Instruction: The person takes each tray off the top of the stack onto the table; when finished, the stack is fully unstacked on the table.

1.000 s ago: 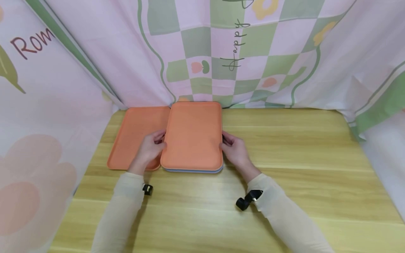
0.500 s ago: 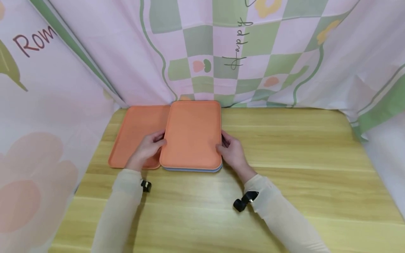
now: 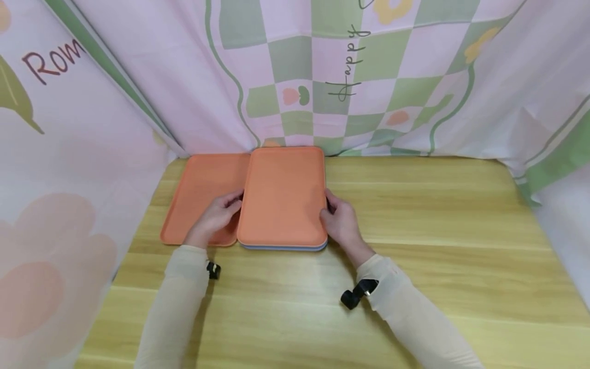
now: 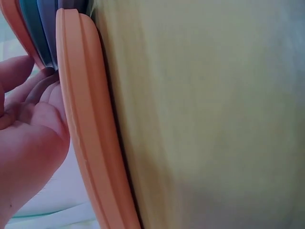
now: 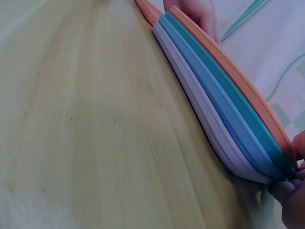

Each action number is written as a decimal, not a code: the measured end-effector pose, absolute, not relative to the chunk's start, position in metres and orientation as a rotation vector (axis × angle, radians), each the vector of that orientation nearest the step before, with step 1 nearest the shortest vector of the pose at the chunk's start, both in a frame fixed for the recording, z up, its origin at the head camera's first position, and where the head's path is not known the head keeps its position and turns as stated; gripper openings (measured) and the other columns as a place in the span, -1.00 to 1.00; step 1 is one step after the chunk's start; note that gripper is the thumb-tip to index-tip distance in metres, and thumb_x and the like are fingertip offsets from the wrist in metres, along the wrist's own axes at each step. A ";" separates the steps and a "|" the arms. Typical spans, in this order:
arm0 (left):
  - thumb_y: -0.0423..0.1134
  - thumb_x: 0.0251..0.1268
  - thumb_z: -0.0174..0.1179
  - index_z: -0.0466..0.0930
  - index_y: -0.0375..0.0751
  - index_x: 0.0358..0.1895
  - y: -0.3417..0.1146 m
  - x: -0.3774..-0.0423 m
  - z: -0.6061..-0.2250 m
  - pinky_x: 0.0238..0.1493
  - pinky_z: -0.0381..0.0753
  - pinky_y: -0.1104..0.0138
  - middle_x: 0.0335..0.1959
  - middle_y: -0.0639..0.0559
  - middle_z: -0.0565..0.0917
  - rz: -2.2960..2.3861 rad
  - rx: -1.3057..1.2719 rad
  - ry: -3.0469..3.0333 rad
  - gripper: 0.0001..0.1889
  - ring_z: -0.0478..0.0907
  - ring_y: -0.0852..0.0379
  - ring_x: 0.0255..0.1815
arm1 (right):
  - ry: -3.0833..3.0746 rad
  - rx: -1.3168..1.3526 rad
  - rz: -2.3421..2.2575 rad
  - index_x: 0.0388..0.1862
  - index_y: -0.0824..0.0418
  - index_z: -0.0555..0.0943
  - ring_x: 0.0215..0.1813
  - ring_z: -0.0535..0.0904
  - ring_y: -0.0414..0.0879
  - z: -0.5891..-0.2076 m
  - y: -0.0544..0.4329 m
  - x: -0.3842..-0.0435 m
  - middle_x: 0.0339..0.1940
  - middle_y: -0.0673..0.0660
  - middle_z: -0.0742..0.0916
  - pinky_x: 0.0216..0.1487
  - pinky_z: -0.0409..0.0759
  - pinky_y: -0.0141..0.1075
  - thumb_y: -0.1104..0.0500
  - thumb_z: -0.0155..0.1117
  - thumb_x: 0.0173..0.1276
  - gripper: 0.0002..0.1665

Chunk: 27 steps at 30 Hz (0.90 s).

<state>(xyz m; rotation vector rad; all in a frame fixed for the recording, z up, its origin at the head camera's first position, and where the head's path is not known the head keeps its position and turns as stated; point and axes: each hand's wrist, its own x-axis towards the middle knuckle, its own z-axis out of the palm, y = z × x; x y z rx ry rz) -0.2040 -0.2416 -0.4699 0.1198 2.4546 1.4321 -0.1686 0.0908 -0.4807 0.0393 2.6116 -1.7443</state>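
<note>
Two hands flank a neat stack of trays [image 3: 283, 197] near the far edge of a wooden worktop [image 3: 424, 215], the layers showing orange, teal [image 5: 246, 119], blue [image 5: 226, 119] and lavender [image 5: 208, 119] from top to bottom. Half a second ago the left hand's thumb lapped over the top tray's rim; now it sits right at the edge, while the stack itself has barely shifted. The small change suggests an adjustment of hold rather than a carry, with the trays' sides being kept in line.

The right hand [image 3: 343, 223] grips the near-right side, thumb on the orange edge and fingers curled at the lower layers. Across from it, the left hand [image 3: 216, 214] holds the opposite side more lightly, thumb at the top tray and fingers at the layers below. Whether the stack bears fully on the wood cannot be told.

A separate orange tray [image 3: 203, 195] lies flat immediately left, beneath the left wrist, leaving little room that way; whether the rims overlap is unclear. Behind, a checked curtain [image 3: 332, 72] closes off the far side. Open wood stretches to the right and toward the person.
</note>
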 end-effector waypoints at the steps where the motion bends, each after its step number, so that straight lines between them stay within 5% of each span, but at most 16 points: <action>1: -0.34 0.79 -0.09 0.19 -0.37 0.69 -0.241 -0.204 -0.470 0.71 0.30 -0.08 0.64 -0.38 0.36 1.431 0.131 2.455 -0.45 0.30 -0.27 0.68 | 2.595 0.052 -1.756 0.63 0.35 0.38 0.55 0.52 0.07 -0.480 0.091 -0.168 0.53 0.32 0.57 0.54 0.57 -0.03 0.39 0.09 0.46 -0.26; 17: -0.33 0.82 -0.18 0.10 -0.30 0.73 -0.235 -0.204 -0.467 0.73 0.27 -0.05 0.69 -0.33 0.30 1.443 0.089 2.409 -0.44 0.27 -0.23 0.71 | 2.336 0.254 -2.066 0.64 0.47 0.32 0.66 0.41 0.16 -0.481 0.079 -0.168 0.60 0.44 0.49 0.64 0.46 -0.08 0.47 0.00 0.44 -0.24; 27: -0.31 0.81 -0.13 0.14 -0.25 0.73 -0.235 -0.210 -0.469 0.75 0.26 -0.01 0.74 -0.20 0.23 1.388 0.063 2.469 -0.45 0.17 -0.13 0.76 | 2.300 0.318 -2.111 0.59 0.42 0.42 0.58 0.51 0.14 -0.484 0.077 -0.168 0.54 0.41 0.55 0.52 0.57 -0.20 0.49 0.14 0.42 -0.27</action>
